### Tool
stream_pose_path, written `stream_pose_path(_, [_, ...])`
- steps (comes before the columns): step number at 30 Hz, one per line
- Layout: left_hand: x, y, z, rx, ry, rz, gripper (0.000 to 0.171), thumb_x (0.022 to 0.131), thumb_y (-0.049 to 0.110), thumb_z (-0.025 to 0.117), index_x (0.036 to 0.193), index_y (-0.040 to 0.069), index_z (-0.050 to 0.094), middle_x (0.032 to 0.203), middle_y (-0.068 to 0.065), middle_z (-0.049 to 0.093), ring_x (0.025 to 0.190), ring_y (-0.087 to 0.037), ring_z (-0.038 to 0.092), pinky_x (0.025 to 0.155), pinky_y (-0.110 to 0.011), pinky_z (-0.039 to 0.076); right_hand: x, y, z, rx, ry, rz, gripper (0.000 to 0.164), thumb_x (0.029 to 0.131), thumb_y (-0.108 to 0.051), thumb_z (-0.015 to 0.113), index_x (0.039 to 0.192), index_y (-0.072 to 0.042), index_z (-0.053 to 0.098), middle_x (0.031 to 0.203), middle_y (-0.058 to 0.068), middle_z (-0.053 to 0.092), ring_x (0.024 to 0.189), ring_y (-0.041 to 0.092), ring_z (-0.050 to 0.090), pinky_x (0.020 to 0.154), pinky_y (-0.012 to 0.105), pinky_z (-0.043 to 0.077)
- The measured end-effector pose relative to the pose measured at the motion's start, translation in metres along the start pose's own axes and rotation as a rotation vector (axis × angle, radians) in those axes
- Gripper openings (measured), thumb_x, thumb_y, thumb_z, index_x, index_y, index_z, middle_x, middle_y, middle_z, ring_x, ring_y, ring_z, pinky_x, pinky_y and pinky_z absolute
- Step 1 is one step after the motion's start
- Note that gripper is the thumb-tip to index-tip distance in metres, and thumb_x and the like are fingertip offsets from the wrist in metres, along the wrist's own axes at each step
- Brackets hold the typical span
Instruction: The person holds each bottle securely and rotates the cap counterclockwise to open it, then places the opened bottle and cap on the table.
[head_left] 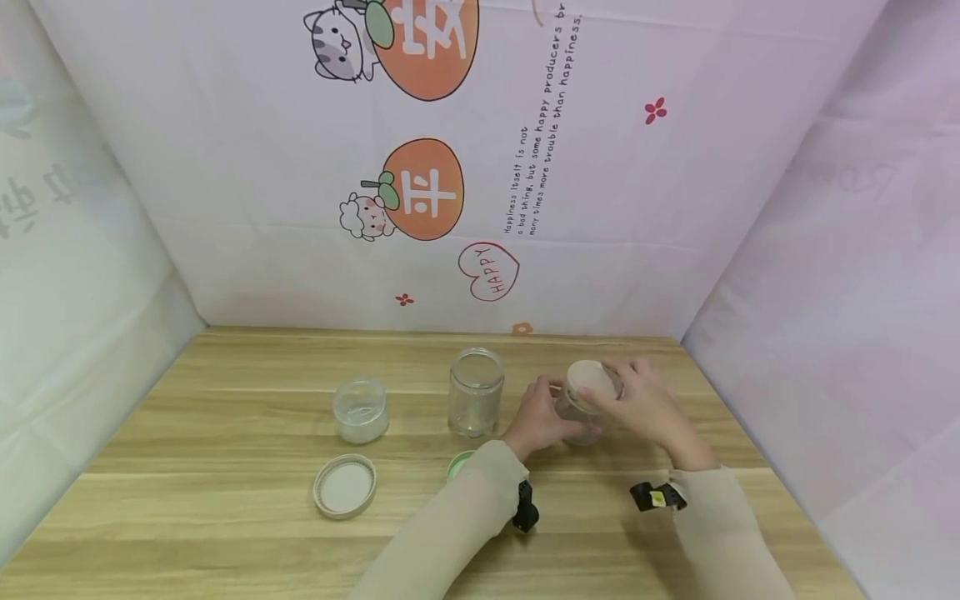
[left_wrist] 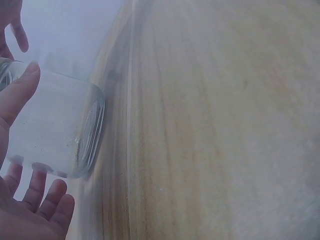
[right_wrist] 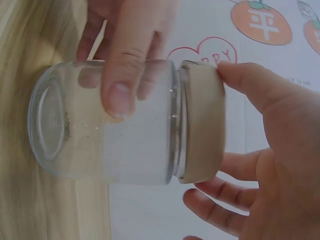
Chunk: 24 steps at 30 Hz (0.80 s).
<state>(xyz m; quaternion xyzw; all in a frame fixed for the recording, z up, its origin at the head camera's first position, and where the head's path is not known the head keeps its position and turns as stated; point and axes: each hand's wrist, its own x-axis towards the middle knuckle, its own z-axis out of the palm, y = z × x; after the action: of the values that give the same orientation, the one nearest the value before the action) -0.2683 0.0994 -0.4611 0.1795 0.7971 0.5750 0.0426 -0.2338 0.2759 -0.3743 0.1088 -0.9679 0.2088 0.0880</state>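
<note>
A clear glass jar (right_wrist: pixel 140 150) stands upright at the right of the table, with a beige lid (right_wrist: pixel 205 125) over its mouth. My left hand (head_left: pixel 542 421) grips the jar's body, thumb on one side and fingers on the other. From the right, my right hand (head_left: pixel 647 402) holds the lid by its edge between thumb and fingers. Glass rim and threads show below the lid in the right wrist view. The jar's base is close to the wooden table in the left wrist view.
A taller open glass jar (head_left: pixel 476 396) stands left of my left hand. Further left are a small clear jar (head_left: pixel 362 412) and a beige lid (head_left: pixel 344 487) lying inner side up. A green lid (head_left: pixel 459 463) is partly hidden by my left sleeve. Printed white cloth walls enclose the table.
</note>
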Motion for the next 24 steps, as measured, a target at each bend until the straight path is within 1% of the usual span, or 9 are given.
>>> stream_pose_path(2, [0.000, 0.000, 0.000, -0.002, -0.003, 0.001, 0.086, 0.067, 0.039, 0.095, 0.134, 0.017, 0.046, 0.128, 0.003, 0.046, 0.114, -0.014, 0.048, 0.094, -0.034, 0.047, 0.000, 0.002, -0.002, 0.050, -0.019, -0.020, 0.078, 0.092, -0.054, 0.066, 0.142, 0.004, 0.050, 0.125, 0.028, 0.050, 0.104, 0.036, 0.050, 0.078, 0.053, 0.048])
stream_pose_path(5, [0.000, 0.000, 0.001, -0.008, -0.003, -0.005, 0.086, 0.068, 0.039, 0.095, 0.135, 0.017, 0.046, 0.128, 0.003, 0.046, 0.115, -0.015, 0.049, 0.094, -0.036, 0.047, -0.001, 0.004, -0.005, 0.115, -0.048, -0.046, 0.076, 0.094, -0.047, 0.068, 0.143, 0.007, 0.048, 0.131, 0.030, 0.048, 0.113, 0.041, 0.050, 0.086, 0.058, 0.048])
stream_pose_path(8, [0.000, -0.001, 0.001, -0.007, -0.002, -0.012, 0.086, 0.068, 0.038, 0.094, 0.136, 0.016, 0.046, 0.127, 0.002, 0.046, 0.116, -0.017, 0.049, 0.095, -0.037, 0.047, -0.003, 0.008, -0.007, 0.180, -0.083, -0.082, 0.072, 0.097, -0.040, 0.067, 0.145, 0.008, 0.044, 0.139, 0.030, 0.045, 0.125, 0.046, 0.043, 0.096, 0.066, 0.042])
stream_pose_path(10, [0.000, -0.001, 0.001, -0.001, -0.003, -0.016, 0.086, 0.069, 0.038, 0.094, 0.137, 0.016, 0.046, 0.128, 0.002, 0.046, 0.117, -0.017, 0.049, 0.095, -0.037, 0.047, -0.004, 0.010, -0.008, 0.213, -0.103, -0.119, 0.068, 0.099, -0.034, 0.065, 0.146, 0.008, 0.041, 0.142, 0.031, 0.043, 0.130, 0.049, 0.039, 0.099, 0.068, 0.039])
stream_pose_path(12, [0.000, -0.001, 0.001, 0.009, -0.002, -0.014, 0.087, 0.069, 0.039, 0.094, 0.138, 0.015, 0.045, 0.129, 0.001, 0.046, 0.117, -0.017, 0.049, 0.095, -0.037, 0.047, -0.005, 0.012, -0.009, 0.246, -0.126, -0.165, 0.064, 0.100, -0.028, 0.063, 0.147, 0.009, 0.039, 0.145, 0.032, 0.041, 0.133, 0.051, 0.037, 0.100, 0.069, 0.038])
stream_pose_path(15, [0.000, -0.001, 0.001, 0.022, 0.002, -0.013, 0.090, 0.068, 0.040, 0.094, 0.139, 0.014, 0.045, 0.129, 0.000, 0.047, 0.117, -0.017, 0.049, 0.096, -0.037, 0.047, -0.006, 0.013, -0.011, 0.286, -0.174, -0.213, 0.060, 0.103, -0.022, 0.058, 0.149, 0.009, 0.036, 0.151, 0.034, 0.033, 0.137, 0.054, 0.029, 0.102, 0.071, 0.034])
stream_pose_path(19, [0.000, -0.002, 0.002, 0.036, 0.009, -0.009, 0.092, 0.067, 0.041, 0.095, 0.139, 0.013, 0.045, 0.129, 0.000, 0.047, 0.117, -0.017, 0.049, 0.096, -0.036, 0.047, -0.005, 0.015, -0.012, 0.341, -0.242, -0.200, 0.056, 0.106, -0.020, 0.051, 0.153, 0.005, 0.032, 0.158, 0.033, 0.018, 0.143, 0.055, 0.014, 0.106, 0.076, 0.020])
stream_pose_path(21, [0.001, -0.003, 0.002, 0.040, 0.009, -0.007, 0.093, 0.066, 0.041, 0.095, 0.139, 0.013, 0.045, 0.129, 0.000, 0.048, 0.117, -0.017, 0.049, 0.095, -0.035, 0.047, -0.005, 0.016, -0.011, 0.362, -0.252, -0.186, 0.057, 0.106, -0.020, 0.050, 0.154, 0.004, 0.030, 0.160, 0.032, 0.014, 0.144, 0.055, 0.009, 0.107, 0.077, 0.014])
stream_pose_path(24, [0.002, -0.005, 0.003, 0.034, 0.010, 0.001, 0.091, 0.066, 0.041, 0.095, 0.138, 0.013, 0.046, 0.128, 0.001, 0.048, 0.116, -0.016, 0.049, 0.095, -0.035, 0.047, -0.005, 0.016, -0.009, 0.383, -0.246, -0.160, 0.064, 0.106, -0.025, 0.052, 0.157, 0.001, 0.023, 0.161, 0.030, 0.010, 0.145, 0.053, 0.008, 0.107, 0.076, 0.017])
